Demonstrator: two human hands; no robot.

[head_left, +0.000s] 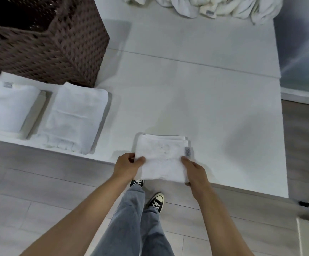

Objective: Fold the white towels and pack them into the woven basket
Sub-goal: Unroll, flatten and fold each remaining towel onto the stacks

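- The table (205,100) is one white surface, and the folded towel (162,159) overhangs its near edge; in my judgement a slack grip there would let the layers slide off toward the floor and fall open.
- One woven basket (44,43) stands on the far left of the table, well apart from the hands. Its inside is dark, so I cannot tell if it holds anything. The carry across is where a fold is most likely to splay.
- One heap of unfolded towels (214,6) lies at the far edge; how many are in it cannot be counted. A sleeve or dragged corner could pull one out with it.
- Two folded stacks (78,115) lie just in front of the basket, side by side and apart. Dropping the next towel carelessly could knock their edges askew.
- One folded towel is in hand, its grey label (188,152) at the right edge.
- Two hands: the left hand (128,165) pinches the towel's left edge, thumb on top; the right hand (194,170) clasps its right edge. Uneven pull from one side would skew the fold.
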